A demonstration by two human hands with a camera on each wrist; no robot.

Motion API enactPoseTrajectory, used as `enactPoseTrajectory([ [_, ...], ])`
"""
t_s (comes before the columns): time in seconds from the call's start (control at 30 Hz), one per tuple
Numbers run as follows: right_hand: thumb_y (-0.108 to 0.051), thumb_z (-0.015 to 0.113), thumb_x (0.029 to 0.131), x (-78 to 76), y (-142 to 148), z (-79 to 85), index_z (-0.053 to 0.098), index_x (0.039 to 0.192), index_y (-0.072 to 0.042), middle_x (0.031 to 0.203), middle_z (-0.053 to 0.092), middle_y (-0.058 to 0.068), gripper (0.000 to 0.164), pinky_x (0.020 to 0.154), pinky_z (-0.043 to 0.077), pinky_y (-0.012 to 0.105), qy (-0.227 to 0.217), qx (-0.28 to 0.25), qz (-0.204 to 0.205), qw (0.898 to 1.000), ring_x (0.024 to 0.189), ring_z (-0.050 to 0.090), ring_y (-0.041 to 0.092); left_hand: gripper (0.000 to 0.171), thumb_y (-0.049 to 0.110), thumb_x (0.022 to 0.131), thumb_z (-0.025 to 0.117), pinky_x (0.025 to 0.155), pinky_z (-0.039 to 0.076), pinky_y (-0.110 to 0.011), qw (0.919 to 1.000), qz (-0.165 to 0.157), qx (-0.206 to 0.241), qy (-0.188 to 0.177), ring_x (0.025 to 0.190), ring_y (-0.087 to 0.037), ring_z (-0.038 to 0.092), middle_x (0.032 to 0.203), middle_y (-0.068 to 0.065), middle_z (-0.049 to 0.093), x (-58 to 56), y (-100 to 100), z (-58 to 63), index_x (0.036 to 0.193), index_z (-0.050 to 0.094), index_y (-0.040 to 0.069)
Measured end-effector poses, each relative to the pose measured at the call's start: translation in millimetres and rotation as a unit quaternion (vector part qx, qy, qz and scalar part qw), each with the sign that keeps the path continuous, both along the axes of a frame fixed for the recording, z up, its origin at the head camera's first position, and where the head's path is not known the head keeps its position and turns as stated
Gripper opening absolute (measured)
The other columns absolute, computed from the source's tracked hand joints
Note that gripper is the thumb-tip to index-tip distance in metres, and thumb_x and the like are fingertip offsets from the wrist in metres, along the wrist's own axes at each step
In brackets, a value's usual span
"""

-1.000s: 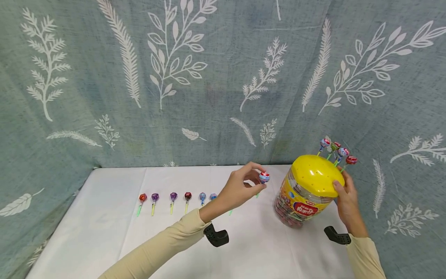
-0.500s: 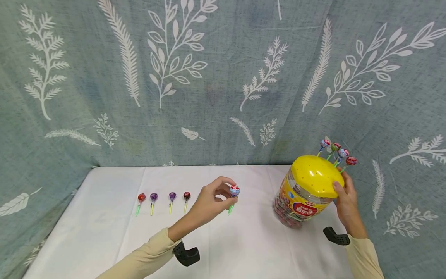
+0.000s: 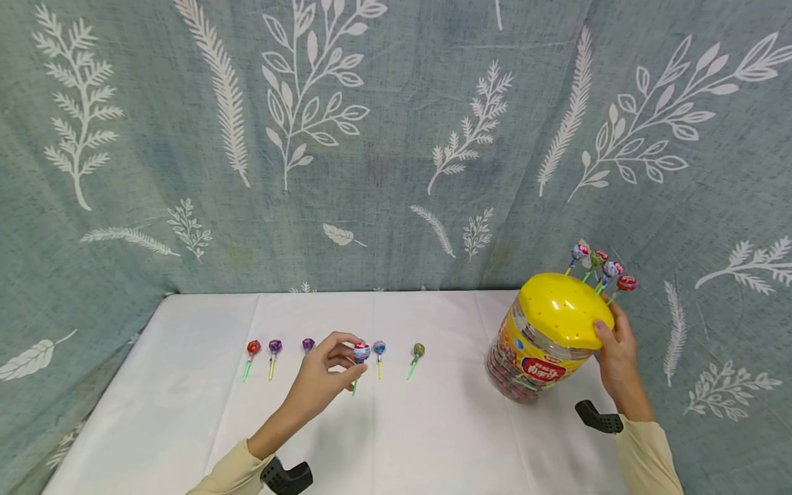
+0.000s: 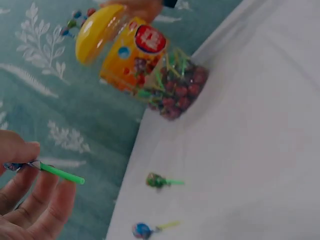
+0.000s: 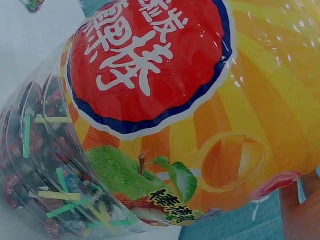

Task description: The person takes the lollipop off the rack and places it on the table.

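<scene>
My left hand (image 3: 324, 381) pinches a blue-and-red wrapped lollipop (image 3: 361, 353) by its upper stick, wrapped head up, above the table; its green stick (image 4: 62, 173) points away from the fingers in the left wrist view. Beside it lie a blue lollipop (image 3: 379, 348) and a green one (image 3: 419, 350). To the left are a red lollipop (image 3: 254, 348) and two purple ones, one partly behind the hand. My right hand (image 3: 617, 361) grips the candy jar (image 3: 526, 350) around its yellow lid (image 3: 557, 309), keeping it tilted. Several lollipops (image 3: 611, 269) stick up from the lid's far side.
A white cloth covers the table (image 3: 433, 440). Behind it hangs a grey-green curtain (image 3: 383, 227) with white leaf prints, which also closes in both sides. Many wrapped lollipops (image 5: 45, 165) fill the lower part of the clear jar.
My left hand has travelled left, away from the jar, carrying the lollipop over the row. The green and blue lollipops have come back into view. My right hand and the jar stay put.
</scene>
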State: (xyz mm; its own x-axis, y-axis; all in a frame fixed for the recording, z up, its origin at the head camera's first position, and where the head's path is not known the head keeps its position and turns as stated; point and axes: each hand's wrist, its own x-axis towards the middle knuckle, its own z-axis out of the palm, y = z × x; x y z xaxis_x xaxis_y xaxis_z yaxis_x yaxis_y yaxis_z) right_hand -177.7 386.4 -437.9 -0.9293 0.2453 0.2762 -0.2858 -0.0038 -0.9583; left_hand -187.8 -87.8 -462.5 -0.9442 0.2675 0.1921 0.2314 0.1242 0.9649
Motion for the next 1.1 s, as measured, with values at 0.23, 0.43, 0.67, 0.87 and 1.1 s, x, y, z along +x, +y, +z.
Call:
enactPoseTrajectory([
  [0.23,-0.017,0.044,0.099,-0.3,-1,0.3,0.025,0.148,-0.013,0.130,0.044,0.000,0.052,0.087,0.046,0.015,0.002,-0.001,0.001,1.000,0.105,0.052,0.010,0.040,0.008,0.080,0.076,0.054,0.055,-0.036,0.9973,0.053,-0.012,-0.049,0.075,-0.020,0.064,0.090,-0.015,0.059,5.4,-35,-24.0,0.115,0.057,0.006],
  [0.43,-0.017,0.044,0.099,-0.8,-1,0.9,0.024,0.148,-0.013,0.131,0.043,0.001,0.052,0.088,0.045,0.015,0.001,-0.005,0.001,1.000,0.106,0.051,0.011,0.042,0.007,0.081,0.074,0.056,0.056,-0.036,0.9890,0.095,-0.037,-0.107,0.074,-0.023,0.065,0.091,-0.015,0.060,11.6,-61,-38.7,0.118,0.055,0.007],
  [0.67,-0.016,0.044,0.099,0.0,-2,0.7,0.025,0.148,-0.011,0.129,0.045,0.000,0.053,0.087,0.045,0.015,0.008,0.002,0.002,1.000,0.104,0.052,0.010,0.044,0.005,0.082,0.072,0.056,0.056,-0.035,0.9747,0.137,-0.074,-0.161,0.073,-0.027,0.065,0.092,-0.014,0.062,18.4,-93,-57.7,0.122,0.052,0.006],
  [0.87,-0.017,0.043,0.099,1.0,-2,0.0,0.025,0.148,-0.013,0.130,0.044,-0.001,0.052,0.088,0.045,0.015,0.006,-0.004,0.003,1.000,0.104,0.052,0.010,0.044,0.009,0.084,0.071,0.058,0.056,-0.035,0.9641,0.159,-0.100,-0.187,0.076,-0.026,0.066,0.091,-0.012,0.063,19.9,-122,-72.4,0.124,0.051,0.006],
  [1.1,-0.015,0.043,0.099,1.5,-2,-0.8,0.024,0.148,-0.011,0.132,0.043,0.002,0.053,0.089,0.044,0.015,0.014,-0.009,0.004,1.000,0.106,0.051,0.011,0.046,0.009,0.083,0.071,0.055,0.056,-0.033,0.9550,0.178,-0.155,-0.179,0.062,-0.022,0.064,0.088,-0.010,0.064,18.5,-151,-89.6,0.124,0.050,0.004],
])
